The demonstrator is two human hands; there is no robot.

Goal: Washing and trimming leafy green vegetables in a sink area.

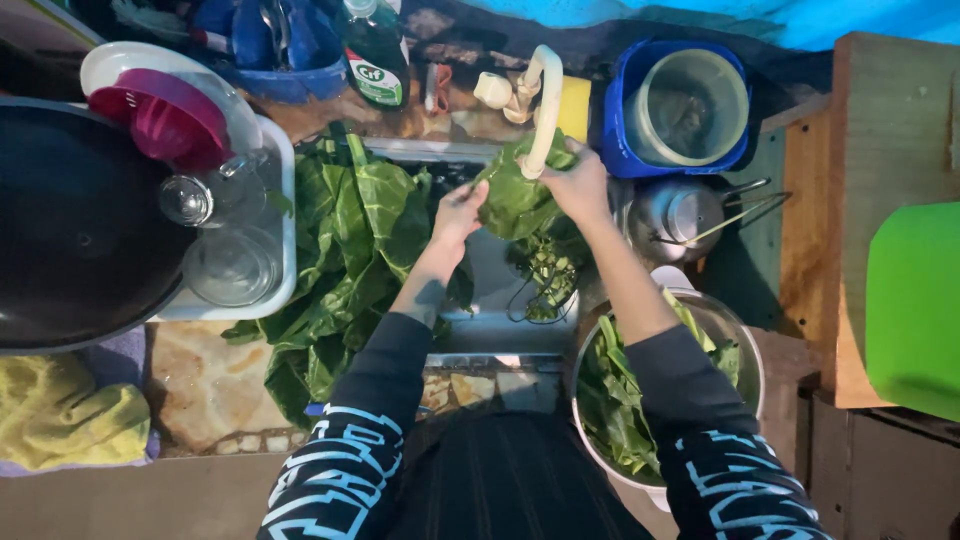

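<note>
Two hands are being held over the sink (490,290) in the head view, directly beneath the cream-coloured faucet (541,110), which is taken as the landmark. A large green leaf (515,200) is being gripped under the faucet's spout: the right hand (578,185) is closed on the leaf's upper edge just right of the spout, while the left hand (460,212) is pressed against the leaf's left edge, its grip seeming closed on it, though the fingertips are partly hidden by the leaf. Below the faucet, green stems and scraps (548,275) are lying in the sink. To the left of the faucet, a heap of leafy greens (345,250) is piled on the desk (205,385), touching a white dish rack (285,200) in which glass jars (225,262) and a pink colander (165,115) are resting. Further left of the faucet, a large dark pan (70,220) is standing above a yellow cloth (65,415). Lower right of the faucet, washed greens are being kept in a metal bowl (745,365). Right of the faucet, a blue bucket (625,110) and a metal kettle (675,215) are standing. A green dish-soap bottle (375,55) is standing behind the faucet, to its left.
</note>
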